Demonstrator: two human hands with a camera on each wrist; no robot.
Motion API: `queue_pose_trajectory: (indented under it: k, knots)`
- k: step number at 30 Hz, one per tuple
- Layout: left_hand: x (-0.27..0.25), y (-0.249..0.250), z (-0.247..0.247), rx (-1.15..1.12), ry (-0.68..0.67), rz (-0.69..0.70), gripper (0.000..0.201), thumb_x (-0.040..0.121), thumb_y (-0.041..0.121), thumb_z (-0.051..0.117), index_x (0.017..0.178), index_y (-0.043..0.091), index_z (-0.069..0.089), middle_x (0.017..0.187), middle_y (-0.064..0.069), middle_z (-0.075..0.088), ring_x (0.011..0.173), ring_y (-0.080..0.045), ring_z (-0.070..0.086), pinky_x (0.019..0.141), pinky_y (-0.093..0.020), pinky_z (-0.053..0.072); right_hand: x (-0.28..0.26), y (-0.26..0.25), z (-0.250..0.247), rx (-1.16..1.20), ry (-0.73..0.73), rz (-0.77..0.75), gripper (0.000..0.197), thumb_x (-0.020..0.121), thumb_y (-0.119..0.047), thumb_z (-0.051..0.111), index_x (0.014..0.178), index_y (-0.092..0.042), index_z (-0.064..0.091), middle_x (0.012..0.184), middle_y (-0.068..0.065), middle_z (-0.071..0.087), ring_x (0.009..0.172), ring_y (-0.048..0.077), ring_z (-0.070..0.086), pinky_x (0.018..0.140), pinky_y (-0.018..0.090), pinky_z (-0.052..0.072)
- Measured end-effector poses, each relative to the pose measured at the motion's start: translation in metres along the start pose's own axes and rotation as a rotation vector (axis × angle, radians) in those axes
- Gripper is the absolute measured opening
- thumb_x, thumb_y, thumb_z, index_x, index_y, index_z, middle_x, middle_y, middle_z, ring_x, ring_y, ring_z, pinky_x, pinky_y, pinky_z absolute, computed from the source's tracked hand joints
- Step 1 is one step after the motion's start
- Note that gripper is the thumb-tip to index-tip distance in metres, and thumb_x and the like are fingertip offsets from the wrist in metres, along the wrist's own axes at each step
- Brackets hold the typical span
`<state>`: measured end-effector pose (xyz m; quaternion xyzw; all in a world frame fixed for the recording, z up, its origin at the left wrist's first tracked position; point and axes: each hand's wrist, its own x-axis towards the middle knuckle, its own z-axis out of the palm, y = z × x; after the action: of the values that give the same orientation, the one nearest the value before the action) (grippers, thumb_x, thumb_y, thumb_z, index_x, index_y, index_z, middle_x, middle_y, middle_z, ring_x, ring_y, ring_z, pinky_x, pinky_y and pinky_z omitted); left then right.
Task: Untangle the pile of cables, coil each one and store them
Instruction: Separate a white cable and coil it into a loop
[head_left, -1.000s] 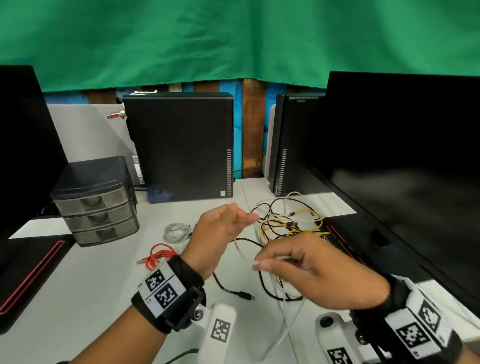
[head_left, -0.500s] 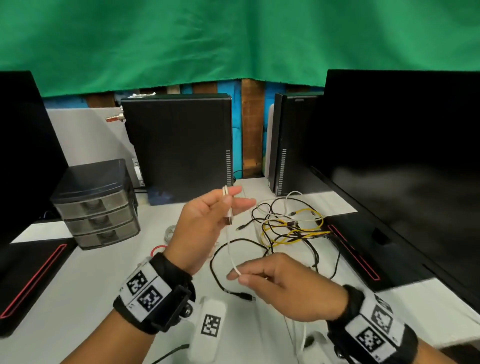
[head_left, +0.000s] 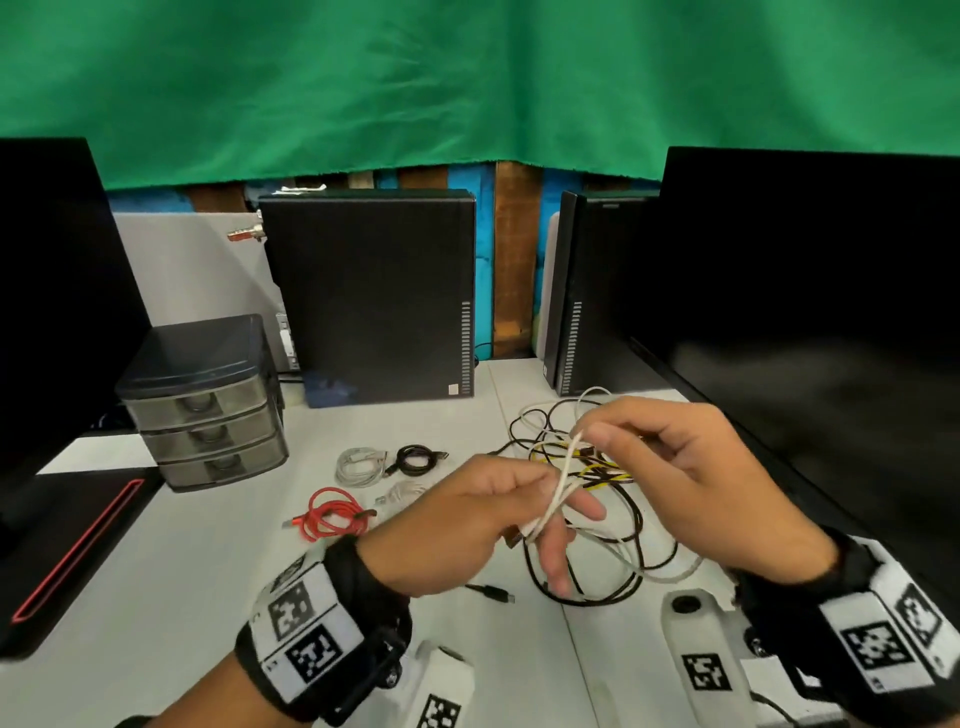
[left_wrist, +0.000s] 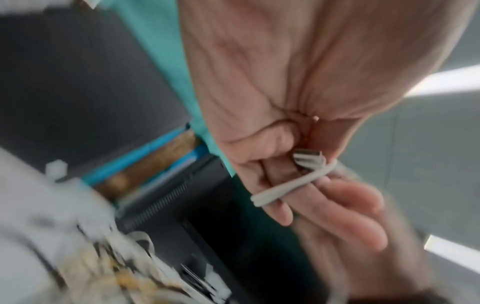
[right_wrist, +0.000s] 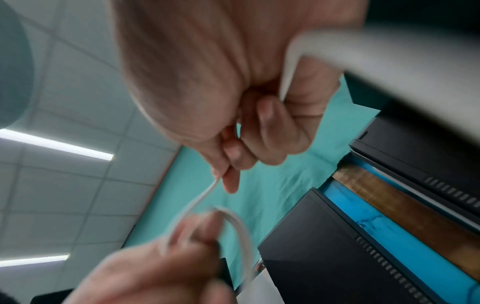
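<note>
- Currently, mid-coil: the left hand (head_left: 457, 525) holds the white cable (head_left: 558, 491) above the near middle of the worktop (head_left: 156, 597), fingers (left_wrist: 345, 197) loosely extended with turns of cable wrapped round them and the metal plug (left_wrist: 307, 157) tucked against the palm.
- Right hand (head_left: 691, 467) sits just right of it and a little higher, thumb and forefinger pinching the free run of the same cable; other fingers curled.
- Remaining slack trails down to the tangled pile (head_left: 582, 467) (black, yellow, white strands) on the worktop beneath the hands.
- Already coiled, to the left of the pile: a red cable (head_left: 332, 514), a grey-white cable (head_left: 358, 465), a black cable (head_left: 415, 460). Drawer unit (head_left: 208, 405) stands far left.
- Handling judgement: cable looks light, thin, limp and smooth, so turns may slip off straight fingers; best held near the plug, feeding with a light pinch.
- Risk: trailing slack could snag the pile and drag it.
</note>
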<state>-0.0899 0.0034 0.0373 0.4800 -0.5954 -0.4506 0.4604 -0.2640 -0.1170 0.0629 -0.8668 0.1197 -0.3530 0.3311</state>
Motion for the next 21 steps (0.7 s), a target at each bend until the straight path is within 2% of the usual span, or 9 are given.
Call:
queue_pose_trajectory:
  k: [3,5,7,10,13,15,17,19,21]
  knots:
    - [-0.006,0.017,-0.003,-0.455,0.076,0.122,0.036,0.098,0.026,0.046,0.107,0.004,0.074,0.055,0.003,0.051,0.052,-0.014,0.058,0.094,-0.033,0.052,0.005,0.016,-0.002,-0.04,0.087,0.032,0.022,0.097,-0.029,0.057,0.105,-0.024,0.077,0.095,-0.016,0.074,0.092,0.01,0.069,0.078,0.022,0.053]
    - [-0.01,0.028,-0.008,-0.593,0.083,0.239,0.034,0.096,0.029,0.054,0.111,0.003,0.073,0.057,0.004,0.051,0.053,-0.012,0.058,0.094,-0.032,0.053,0.005,0.026,0.005,-0.047,0.0,0.111,0.023,0.1,-0.026,0.056,0.112,-0.023,0.076,0.083,-0.029,0.07,0.082,-0.005,0.065,0.07,0.012,0.047]
    - [-0.011,0.034,-0.011,-0.679,0.203,0.306,0.036,0.096,0.024,0.051,0.114,0.0,0.071,0.061,0.002,0.055,0.063,-0.014,0.065,0.097,-0.033,0.054,0.0,0.027,0.023,-0.042,-0.171,0.19,0.025,0.102,-0.027,0.055,0.115,-0.022,0.075,0.077,-0.036,0.065,0.077,-0.012,0.062,0.07,0.007,0.045]
    - [-0.003,0.028,-0.022,-0.578,0.493,0.293,0.033,0.093,0.021,0.046,0.106,0.004,0.07,0.08,-0.003,0.07,0.093,-0.02,0.073,0.1,-0.037,0.053,-0.013,0.015,0.051,-0.109,-0.414,0.113,0.03,0.104,-0.038,0.052,0.117,-0.022,0.073,0.106,-0.025,0.073,0.1,-0.005,0.066,0.091,0.024,0.052]
    - [0.003,0.004,-0.034,-0.051,0.621,0.167,0.037,0.103,0.023,0.044,0.085,0.02,0.077,0.114,0.004,0.074,0.118,-0.018,0.064,0.105,-0.042,0.042,-0.019,-0.002,0.058,-0.143,-0.485,-0.018,0.034,0.105,-0.036,0.049,0.1,-0.009,0.068,0.075,-0.018,0.067,0.074,0.007,0.062,0.077,0.035,0.052]
    - [0.004,-0.009,-0.037,0.171,0.575,0.085,0.04,0.106,0.019,0.041,0.083,0.015,0.074,0.105,0.001,0.076,0.113,-0.011,0.065,0.101,-0.037,0.041,-0.018,-0.011,0.05,-0.14,-0.435,-0.069,0.035,0.106,-0.033,0.049,0.082,-0.01,0.06,0.062,-0.001,0.051,0.061,0.017,0.048,0.064,0.036,0.045]
    - [0.003,-0.012,-0.038,0.199,0.486,0.053,0.037,0.106,0.016,0.041,0.092,0.002,0.072,0.088,0.001,0.076,0.101,-0.006,0.068,0.097,-0.032,0.043,-0.014,-0.011,0.036,-0.11,-0.356,-0.048,0.033,0.105,-0.031,0.052,0.076,-0.016,0.057,0.06,0.002,0.045,0.056,0.015,0.042,0.057,0.028,0.038]
    - [0.001,-0.009,-0.037,0.204,0.336,0.01,0.039,0.106,0.018,0.039,0.102,-0.004,0.071,0.079,0.005,0.075,0.096,-0.001,0.067,0.099,-0.034,0.045,-0.01,-0.009,0.021,-0.092,-0.259,-0.028,0.026,0.103,-0.034,0.054,0.082,-0.024,0.066,0.062,0.0,0.051,0.057,0.012,0.045,0.056,0.025,0.038]
    - [-0.002,-0.004,-0.033,0.212,0.094,-0.021,0.046,0.108,0.022,0.036,0.102,-0.008,0.07,0.082,0.004,0.076,0.103,0.0,0.065,0.107,-0.042,0.041,-0.006,-0.005,0.013,-0.046,-0.157,-0.031,0.022,0.1,-0.038,0.056,0.09,-0.027,0.072,0.069,-0.002,0.063,0.063,0.014,0.057,0.06,0.032,0.048]
